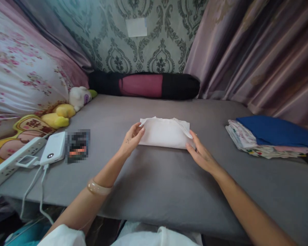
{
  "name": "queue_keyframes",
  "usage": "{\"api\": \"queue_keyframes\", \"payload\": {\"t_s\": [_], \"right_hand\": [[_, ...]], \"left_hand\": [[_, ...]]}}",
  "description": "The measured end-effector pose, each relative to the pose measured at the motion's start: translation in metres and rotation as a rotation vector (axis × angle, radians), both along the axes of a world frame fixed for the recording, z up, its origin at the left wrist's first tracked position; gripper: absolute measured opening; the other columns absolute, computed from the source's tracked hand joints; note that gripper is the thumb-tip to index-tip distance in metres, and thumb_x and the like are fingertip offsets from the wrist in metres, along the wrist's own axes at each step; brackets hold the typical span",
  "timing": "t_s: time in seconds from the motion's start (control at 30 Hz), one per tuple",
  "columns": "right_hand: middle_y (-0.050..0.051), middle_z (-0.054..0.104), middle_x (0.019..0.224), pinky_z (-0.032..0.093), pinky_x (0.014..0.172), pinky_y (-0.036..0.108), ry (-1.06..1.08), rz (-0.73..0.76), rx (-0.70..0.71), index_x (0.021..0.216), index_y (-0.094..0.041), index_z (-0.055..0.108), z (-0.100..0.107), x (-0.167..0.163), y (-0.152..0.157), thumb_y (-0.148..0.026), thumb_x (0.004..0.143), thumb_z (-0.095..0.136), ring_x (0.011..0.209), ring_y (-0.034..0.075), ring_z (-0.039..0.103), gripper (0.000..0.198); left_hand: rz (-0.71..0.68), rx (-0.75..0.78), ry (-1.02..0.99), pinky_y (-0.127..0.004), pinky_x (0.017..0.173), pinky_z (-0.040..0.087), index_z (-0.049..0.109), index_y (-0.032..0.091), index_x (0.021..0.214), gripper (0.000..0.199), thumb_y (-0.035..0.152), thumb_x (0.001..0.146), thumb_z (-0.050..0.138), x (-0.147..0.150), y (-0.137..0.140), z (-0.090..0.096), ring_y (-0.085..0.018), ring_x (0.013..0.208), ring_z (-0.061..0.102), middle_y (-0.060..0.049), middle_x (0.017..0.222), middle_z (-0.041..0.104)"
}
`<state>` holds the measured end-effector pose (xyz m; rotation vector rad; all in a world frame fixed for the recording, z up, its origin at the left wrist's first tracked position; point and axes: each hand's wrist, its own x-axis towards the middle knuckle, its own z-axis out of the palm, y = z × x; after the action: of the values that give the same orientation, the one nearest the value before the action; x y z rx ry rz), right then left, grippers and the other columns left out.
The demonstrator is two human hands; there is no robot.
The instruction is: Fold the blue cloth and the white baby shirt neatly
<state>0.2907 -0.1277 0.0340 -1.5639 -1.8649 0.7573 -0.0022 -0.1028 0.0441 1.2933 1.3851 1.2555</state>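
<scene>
Left hand (135,136) pinches the left end of a folded white cloth (165,134), thumb on the near face, fingers behind; right hand (201,153) holds the other end, fingers along the side edge, thumb low at the near corner; how firmly, cannot tell

Cloth rests mid-way across the grey sheet (156,181), long side toward the wearer; a hold at both ends probably keeps the layers even

Pale bangle (99,188) on the left forearm

At left, white power strip (14,163) and white power bank (53,147), near each other, likely because the white cables (42,184) are short; dark item (78,146) beside, blurred past naming

At right, stack of folded fabrics, blue piece (277,131) on top, set aside perhaps for elbow room

Plush toys (78,97) line the left edge

Far end: black-and-maroon bolster (141,85) along the damask wallpaper (160,51), seemingly parked out of reach
</scene>
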Motion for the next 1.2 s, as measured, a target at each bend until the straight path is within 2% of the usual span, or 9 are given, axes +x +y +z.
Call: {"api": "queue_keyframes", "payload": {"t_s": [0.07, 0.23, 0.37, 0.53, 0.7, 0.87, 1.03, 1.1, 1.2], "right_hand": [[0.011, 0.025, 0.155, 0.020, 0.115, 0.053, -0.109, 0.022, -0.005, 0.152, -0.021, 0.017, -0.003, -0.002, 0.004, -0.054, 0.094, 0.034, 0.142, 0.029, 0.023, 0.068], [0.011, 0.022, 0.155, 0.010, 0.115, 0.057, -0.239, 0.015, -0.017, 0.153, -0.020, 0.010, -0.016, -0.006, 0.023, -0.055, 0.096, 0.020, 0.142, 0.028, 0.021, 0.068], [0.012, 0.023, 0.155, 0.009, 0.115, 0.058, -0.268, -0.024, -0.065, 0.153, -0.018, 0.010, -0.018, -0.010, 0.038, -0.056, 0.096, 0.013, 0.142, 0.029, 0.022, 0.069], [0.014, 0.026, 0.154, 0.013, 0.114, 0.060, -0.271, -0.062, -0.106, 0.153, -0.015, 0.014, -0.015, -0.015, 0.052, -0.058, 0.095, 0.011, 0.142, 0.031, 0.022, 0.071], [0.014, 0.025, 0.154, 0.014, 0.114, 0.059, -0.259, -0.086, -0.172, 0.152, -0.015, 0.015, -0.019, -0.018, 0.062, -0.057, 0.095, 0.010, 0.142, 0.031, 0.021, 0.071], [0.017, 0.027, 0.153, 0.017, 0.112, 0.060, -0.274, -0.127, -0.127, 0.152, -0.014, 0.013, -0.029, -0.020, 0.066, -0.056, 0.095, 0.016, 0.140, 0.033, 0.026, 0.071], [0.016, 0.024, 0.154, 0.014, 0.113, 0.059, -0.274, -0.143, -0.074, 0.153, -0.016, 0.002, -0.036, -0.020, 0.067, -0.052, 0.095, 0.022, 0.141, 0.031, 0.026, 0.071], [0.016, 0.023, 0.155, 0.014, 0.113, 0.059, -0.291, -0.142, -0.044, 0.152, -0.017, -0.001, -0.038, -0.019, 0.066, -0.050, 0.095, 0.023, 0.140, 0.031, 0.027, 0.070], [0.017, 0.021, 0.155, 0.015, 0.113, 0.058, -0.378, -0.120, -0.032, 0.152, -0.014, 0.003, -0.039, -0.017, 0.066, -0.047, 0.096, 0.022, 0.141, 0.030, 0.024, 0.069]], "left_hand": [[-0.033, -0.007, 0.102, -0.038, 0.101, 0.040, 0.043, 0.017, 0.136, 0.063, 0.053, 0.085, 0.052, 0.002, 0.006, -0.008, -0.025, 0.121, 0.051, -0.014, 0.130, 0.057], [-0.058, 0.049, 0.425, -0.046, 0.107, 0.030, 0.036, 0.019, 0.141, 0.063, 0.055, 0.090, 0.042, 0.006, 0.027, -0.028, -0.029, 0.133, 0.037, -0.016, 0.142, 0.045], [-0.016, 0.059, 0.605, -0.052, 0.107, 0.025, 0.037, 0.021, 0.140, 0.057, 0.048, 0.090, 0.042, 0.012, 0.041, -0.033, -0.032, 0.134, 0.033, -0.016, 0.142, 0.045], [0.019, 0.030, 0.713, -0.054, 0.105, 0.025, 0.038, 0.019, 0.138, 0.055, 0.042, 0.088, 0.043, 0.021, 0.053, -0.034, -0.034, 0.133, 0.034, -0.018, 0.132, 0.052], [0.036, -0.042, 0.770, -0.055, 0.105, 0.024, 0.036, 0.017, 0.138, 0.057, 0.040, 0.087, 0.043, 0.026, 0.062, -0.039, -0.035, 0.133, 0.033, -0.019, 0.131, 0.054], [0.021, -0.043, 0.843, -0.057, 0.107, 0.020, 0.022, 0.015, 0.147, 0.068, 0.043, 0.087, 0.041, 0.029, 0.063, -0.048, -0.037, 0.137, 0.028, -0.020, 0.144, 0.043], [0.006, -0.017, 0.978, -0.056, 0.108, 0.019, 0.012, 0.010, 0.150, 0.074, 0.047, 0.090, 0.035, 0.032, 0.060, -0.052, -0.036, 0.138, 0.027, -0.023, 0.147, 0.038], [0.010, -0.009, 1.033, -0.056, 0.108, 0.018, 0.014, 0.010, 0.150, 0.072, 0.048, 0.092, 0.032, 0.034, 0.059, -0.053, -0.037, 0.138, 0.027, -0.023, 0.148, 0.037], [0.034, 0.006, 1.102, -0.057, 0.109, 0.016, 0.029, 0.013, 0.146, 0.066, 0.052, 0.093, 0.027, 0.033, 0.059, -0.056, -0.038, 0.139, 0.025, -0.022, 0.149, 0.035]]}}
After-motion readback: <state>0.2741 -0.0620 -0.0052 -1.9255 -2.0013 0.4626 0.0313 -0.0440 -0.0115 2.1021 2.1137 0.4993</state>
